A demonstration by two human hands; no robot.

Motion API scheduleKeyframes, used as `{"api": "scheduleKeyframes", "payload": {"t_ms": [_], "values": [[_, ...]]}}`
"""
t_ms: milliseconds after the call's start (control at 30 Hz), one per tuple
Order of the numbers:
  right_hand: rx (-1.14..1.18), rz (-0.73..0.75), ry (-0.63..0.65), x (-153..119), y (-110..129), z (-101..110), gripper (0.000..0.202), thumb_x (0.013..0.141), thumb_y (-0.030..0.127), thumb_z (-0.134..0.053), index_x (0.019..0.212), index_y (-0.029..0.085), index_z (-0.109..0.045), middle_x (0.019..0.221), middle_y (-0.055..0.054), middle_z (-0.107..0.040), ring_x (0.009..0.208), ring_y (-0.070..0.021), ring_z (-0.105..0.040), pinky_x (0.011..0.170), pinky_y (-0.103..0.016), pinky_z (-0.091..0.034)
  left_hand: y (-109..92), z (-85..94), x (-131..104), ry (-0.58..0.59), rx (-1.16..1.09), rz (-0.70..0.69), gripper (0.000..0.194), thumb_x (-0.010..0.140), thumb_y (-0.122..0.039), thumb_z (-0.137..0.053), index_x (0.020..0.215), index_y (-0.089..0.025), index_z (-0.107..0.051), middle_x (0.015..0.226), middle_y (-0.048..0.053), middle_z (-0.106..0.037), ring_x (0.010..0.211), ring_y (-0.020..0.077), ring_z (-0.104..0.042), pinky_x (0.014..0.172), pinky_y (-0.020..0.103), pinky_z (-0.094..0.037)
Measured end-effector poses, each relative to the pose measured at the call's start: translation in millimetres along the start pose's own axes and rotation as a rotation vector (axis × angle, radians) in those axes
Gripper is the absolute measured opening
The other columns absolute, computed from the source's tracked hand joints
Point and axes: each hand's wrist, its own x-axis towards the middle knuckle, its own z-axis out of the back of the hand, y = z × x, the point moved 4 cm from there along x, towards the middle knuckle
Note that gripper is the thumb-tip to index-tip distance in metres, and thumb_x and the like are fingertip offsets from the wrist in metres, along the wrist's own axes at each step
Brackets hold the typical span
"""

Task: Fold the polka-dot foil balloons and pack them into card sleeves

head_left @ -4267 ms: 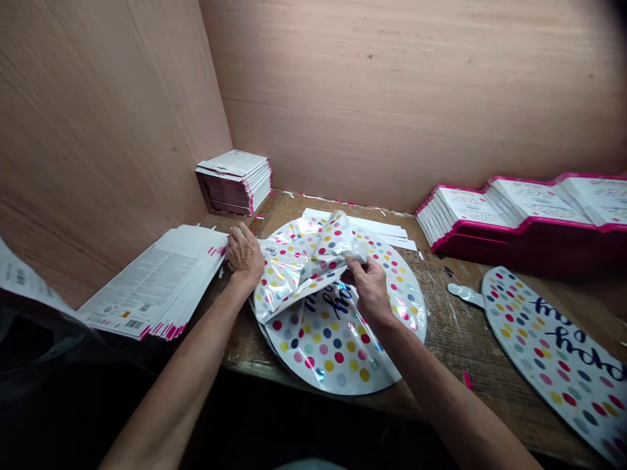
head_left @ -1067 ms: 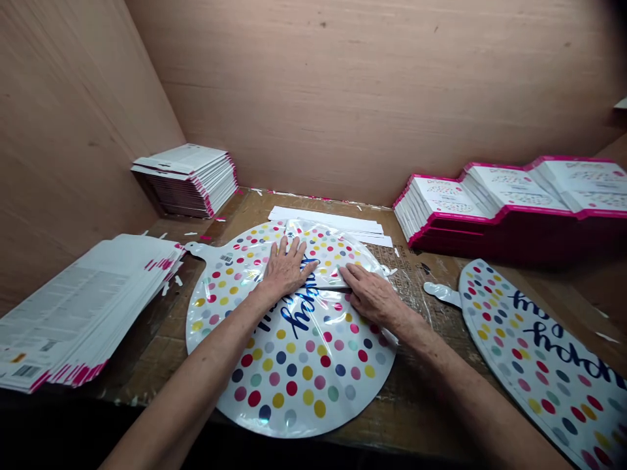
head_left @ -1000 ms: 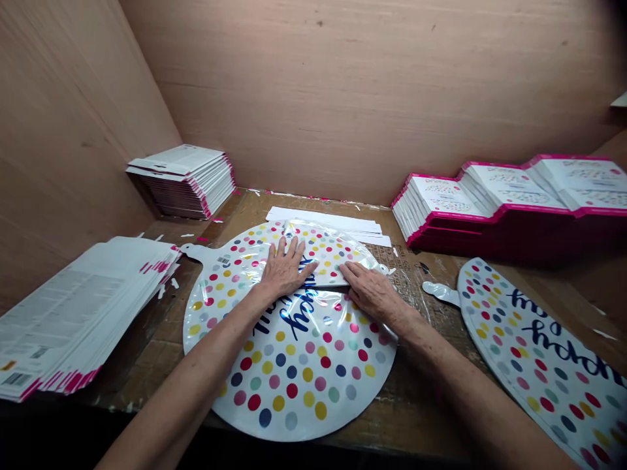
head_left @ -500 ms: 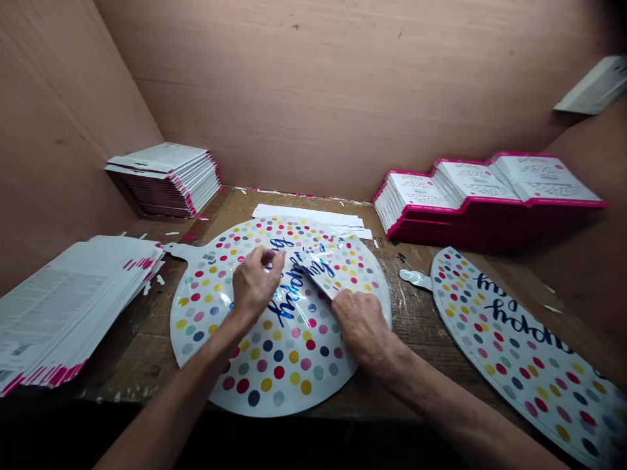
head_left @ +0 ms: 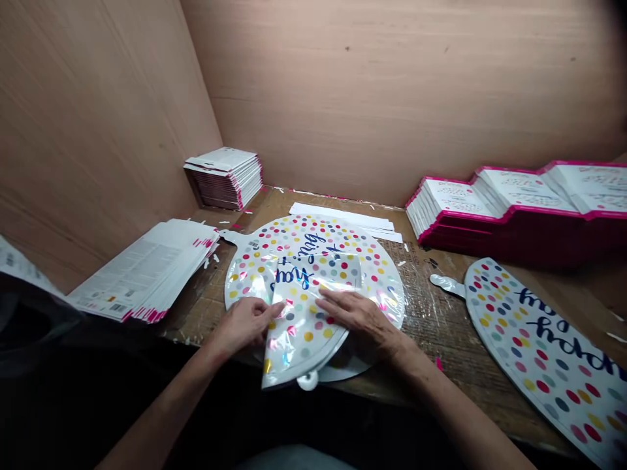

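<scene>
A folded dotted foil balloon [head_left: 306,326] lies on top of round, flat dotted balloons [head_left: 386,274] with dark blue lettering. Its white round tab hangs over the front edge. My left hand [head_left: 247,321] pinches the folded piece's left edge between thumb and fingers. Fingers spread, my right hand [head_left: 360,316] lies on the folded piece's right side, pressing on it. More dotted balloons, folded in half [head_left: 529,346], rest at the right with a silvery tail pointing left.
Printed white cards [head_left: 147,261] are fanned at the left, with another card stack [head_left: 228,173] behind. Pink-edged packets [head_left: 514,196] stand in steps at the back right. White paper strips [head_left: 347,219] and scraps lie on the brown tabletop [head_left: 421,326].
The folded piece has come toward the front edge, and its round tab now shows. My right hand has spread flat on it; my left hand has lowered to its left edge. The view has shifted left.
</scene>
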Motion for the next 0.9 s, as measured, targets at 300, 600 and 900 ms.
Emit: {"api": "scheduleKeyframes", "payload": {"t_ms": [300,600,900], "values": [[0.236,-0.525,-0.007,25,-30,-14,0.034,0.097,0.034,-0.042,0.083,0.019,-0.07,0.084,-0.005,-0.071,0.073,-0.0172,-0.066,0.066,-0.025,-0.049,10,2.5,11,-0.203,0.326,-0.655,0.031,0.079,-0.035,-0.058,0.105,-0.022,-0.071,0.116,0.009,-0.07,0.116,0.0274,-0.06,0.101,0.04,-0.047],[-0.269,-0.533,-0.172,60,-3,-18,0.052,0.092,0.031,-0.054,0.137,0.006,-0.048,0.13,-0.022,-0.057,0.116,-0.0325,-0.056,0.097,-0.045,-0.045,-3,-5.1,39,-0.418,0.203,-0.056,0.038,0.08,-0.032,-0.059,0.114,-0.016,-0.061,0.074,0.002,-0.075,0.083,0.0226,-0.07,0.081,0.033,-0.05],[-0.254,-0.032,0.105,70,46,-31,0.028,0.095,0.016,-0.049,0.121,0.018,-0.058,0.123,-0.013,-0.06,0.107,-0.0253,-0.055,0.096,-0.041,-0.045,-28,22.6,18,-0.484,0.408,-0.585,0.029,0.089,-0.026,-0.046,0.105,-0.02,-0.07,0.108,0.008,-0.074,0.108,0.0247,-0.066,0.096,0.039,-0.05]]}}
